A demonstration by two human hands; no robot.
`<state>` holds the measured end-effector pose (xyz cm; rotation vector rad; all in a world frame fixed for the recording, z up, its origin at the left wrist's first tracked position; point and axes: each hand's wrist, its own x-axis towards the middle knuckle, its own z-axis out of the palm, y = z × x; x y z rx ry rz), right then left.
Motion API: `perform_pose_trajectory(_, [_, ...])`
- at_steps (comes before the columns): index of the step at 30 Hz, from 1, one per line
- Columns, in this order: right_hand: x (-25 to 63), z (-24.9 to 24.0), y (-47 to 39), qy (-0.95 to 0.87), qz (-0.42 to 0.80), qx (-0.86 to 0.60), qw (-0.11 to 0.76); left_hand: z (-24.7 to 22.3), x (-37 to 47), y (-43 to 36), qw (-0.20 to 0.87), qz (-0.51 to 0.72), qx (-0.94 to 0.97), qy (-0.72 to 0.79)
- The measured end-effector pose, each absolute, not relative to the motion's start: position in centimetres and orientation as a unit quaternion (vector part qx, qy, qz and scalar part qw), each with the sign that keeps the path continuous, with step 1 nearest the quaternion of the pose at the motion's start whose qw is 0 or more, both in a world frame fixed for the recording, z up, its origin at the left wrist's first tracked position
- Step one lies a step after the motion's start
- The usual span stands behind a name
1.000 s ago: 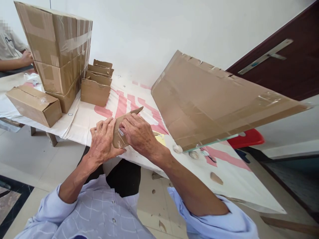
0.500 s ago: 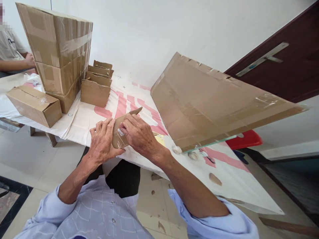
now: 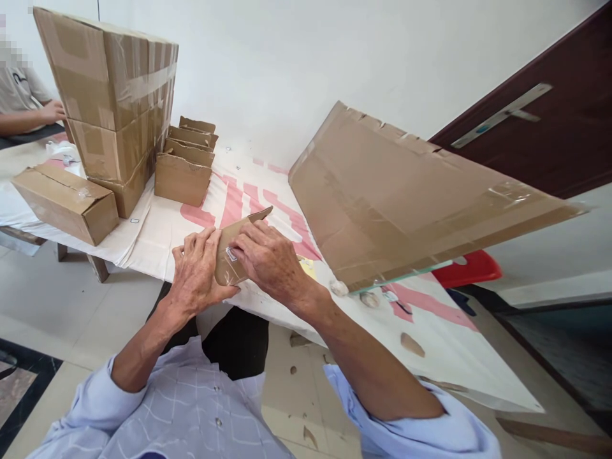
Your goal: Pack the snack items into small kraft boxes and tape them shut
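Observation:
At the near edge of the table, my left hand (image 3: 197, 271) grips the left side of a small brown cardboard box (image 3: 230, 269), fingers over the top and thumb along the lower edge. The box is tilted, and a ragged flap sticks out at its far right. A small white label with a dark border (image 3: 231, 254) sits on its face. The fingers of my right hand (image 3: 266, 258) are curled and pinched together at the label's right edge. My right hand hides the right part of the box.
Taped cartons (image 3: 102, 95) stand stacked at the left, beside a row of open cardboard boxes (image 3: 183, 178) and a closed box (image 3: 67, 197). A large cardboard sheet (image 3: 382, 197) leans at the right, near a red plastic object (image 3: 471, 268). Another person's hand (image 3: 52, 112) is far left.
My right hand shifts very slightly at the label, while my left hand and the box stay put. The other person's hand at the far left has changed position a little.

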<state>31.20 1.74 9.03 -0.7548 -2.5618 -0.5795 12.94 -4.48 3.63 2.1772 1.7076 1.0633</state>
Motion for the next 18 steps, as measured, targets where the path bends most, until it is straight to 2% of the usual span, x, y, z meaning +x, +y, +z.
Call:
perform_pose_trajectory(4, [30.95,8.78,2.00,-0.917,-0.196,-0.291,0.188,3.69,12.99,-4.60,0.091,0.357,0.735,0.569])
perform_pose_trajectory(12, [31.03,8.20,2.00,-0.915,-0.184,-0.291,0.212,3.61,13.09,-4.65,0.089,0.364,0.731,0.571])
perform_pose_trajectory(18, [31.65,8.74,1.92,-0.926,-0.130,-0.284,0.211,3.54,13.02,-4.61,0.091,0.363,0.731,0.571])
